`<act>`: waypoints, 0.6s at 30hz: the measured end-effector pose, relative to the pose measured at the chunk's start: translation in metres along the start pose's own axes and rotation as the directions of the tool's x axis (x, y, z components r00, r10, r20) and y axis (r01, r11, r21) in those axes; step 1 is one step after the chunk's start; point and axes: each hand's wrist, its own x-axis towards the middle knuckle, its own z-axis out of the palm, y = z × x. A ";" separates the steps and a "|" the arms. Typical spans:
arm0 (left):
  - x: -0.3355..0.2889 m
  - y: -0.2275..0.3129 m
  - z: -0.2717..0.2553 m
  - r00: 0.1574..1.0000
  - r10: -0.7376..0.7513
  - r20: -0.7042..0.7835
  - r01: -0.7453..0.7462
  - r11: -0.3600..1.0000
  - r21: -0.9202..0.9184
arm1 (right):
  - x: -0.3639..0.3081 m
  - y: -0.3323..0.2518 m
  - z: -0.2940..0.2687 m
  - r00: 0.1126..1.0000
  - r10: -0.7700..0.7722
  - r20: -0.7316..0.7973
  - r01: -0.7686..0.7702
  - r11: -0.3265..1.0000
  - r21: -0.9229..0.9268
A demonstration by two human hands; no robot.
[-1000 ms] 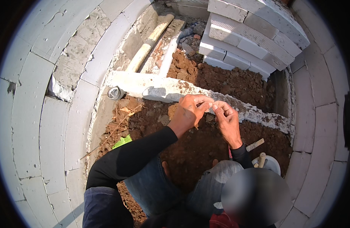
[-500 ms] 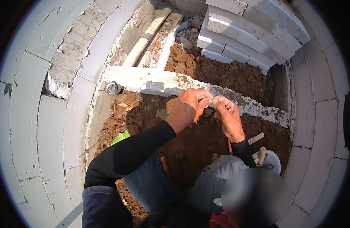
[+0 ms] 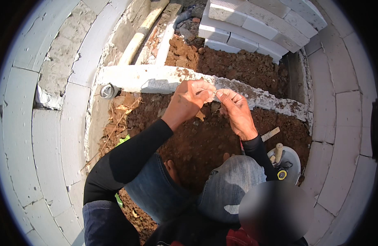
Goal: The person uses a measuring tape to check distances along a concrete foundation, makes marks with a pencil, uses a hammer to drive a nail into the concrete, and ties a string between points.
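Observation:
My left hand [image 3: 185, 103] and my right hand [image 3: 238, 115] meet fingertip to fingertip over the bare soil. Both are closed in a pinch on a thin pale strand [image 3: 215, 93], and a bit of it curls below the right fingers. Whether it is string or wire I cannot tell. Just beyond my hands runs a rough white concrete beam [image 3: 156, 78]. Black sleeves cover both forearms, and my jeans-clad knees are bent below them.
Pale block walls rise at left [image 3: 49, 156] and right [image 3: 316, 164]. A block stack [image 3: 246, 26] stands at the far right. Pipes [image 3: 166, 45] lie beyond the beam; a grey pipe end [image 3: 109, 91] pokes up at left. A white bucket [image 3: 295, 164] with tools sits right.
The view has shifted, so the surroundings sit higher and further left, and more of the bucket shows. My hands keep their pinch, with the fingertips slightly further apart.

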 end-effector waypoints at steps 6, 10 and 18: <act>0.000 0.010 0.005 0.998 -0.045 -0.036 0.043 0.998 -0.038 | 0.001 0.003 -0.006 1.000 -0.002 0.004 0.002 0.999 0.032; 0.002 0.002 0.001 0.999 0.006 -0.044 -0.005 1.000 0.018 | 0.001 -0.003 0.000 1.000 -0.004 -0.013 0.003 0.999 -0.034; -0.001 -0.008 -0.005 0.980 0.031 -0.195 -0.013 0.996 0.093 | 0.004 0.003 0.004 0.963 -0.269 -0.019 0.212 0.800 -0.561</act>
